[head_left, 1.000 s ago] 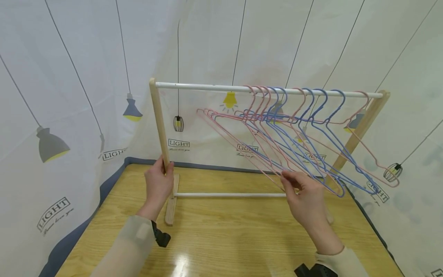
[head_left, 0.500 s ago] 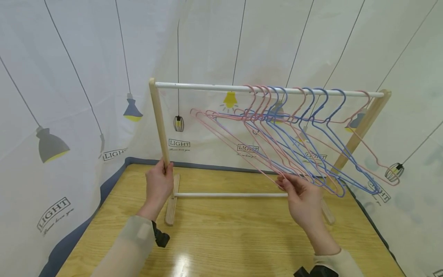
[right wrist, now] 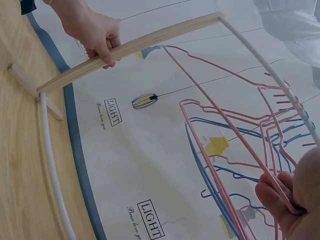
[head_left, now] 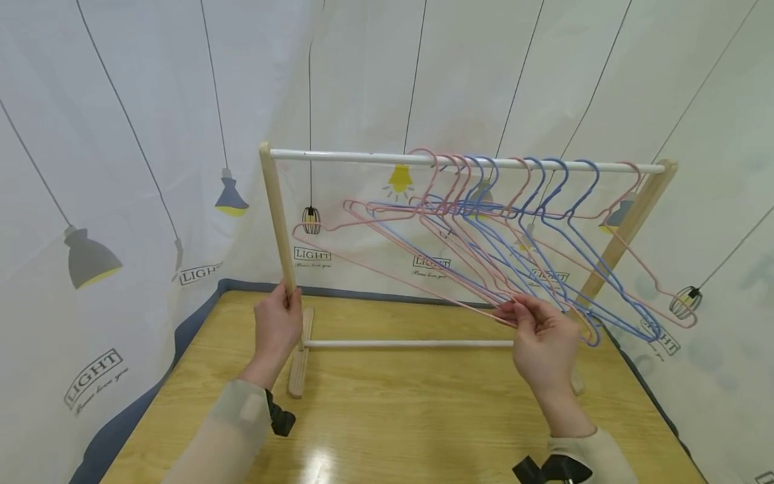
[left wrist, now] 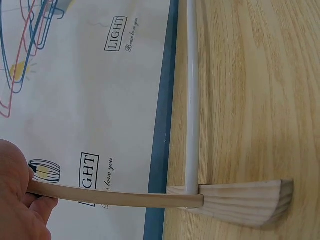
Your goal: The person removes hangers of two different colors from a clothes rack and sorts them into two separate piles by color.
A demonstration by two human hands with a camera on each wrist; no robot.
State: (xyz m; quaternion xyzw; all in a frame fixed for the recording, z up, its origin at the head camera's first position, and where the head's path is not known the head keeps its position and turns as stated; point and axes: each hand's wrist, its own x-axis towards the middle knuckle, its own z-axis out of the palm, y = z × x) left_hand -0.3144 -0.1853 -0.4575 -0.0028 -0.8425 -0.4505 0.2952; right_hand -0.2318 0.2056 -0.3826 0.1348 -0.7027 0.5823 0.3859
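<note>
A small wooden clothes rack with a white top rail stands on the table. Several pink and blue wire hangers hang bunched on the rail's right half. My left hand grips the left post low down, also seen in the left wrist view as hand on post. My right hand pinches the bottom wire of the leftmost pink hanger, which is tilted and drawn out left of the bunch. In the right wrist view, fingers hold that pink hanger.
The rack's wooden foot and white lower rail rest on the light wooden table. A curtain printed with lamps hangs close behind and on both sides. The right post leans near the table's right edge.
The leftmost pink hanger has slid left along the top rail and swung out from the bunch. My right hand rose slightly with it. My left hand stays on the post.
</note>
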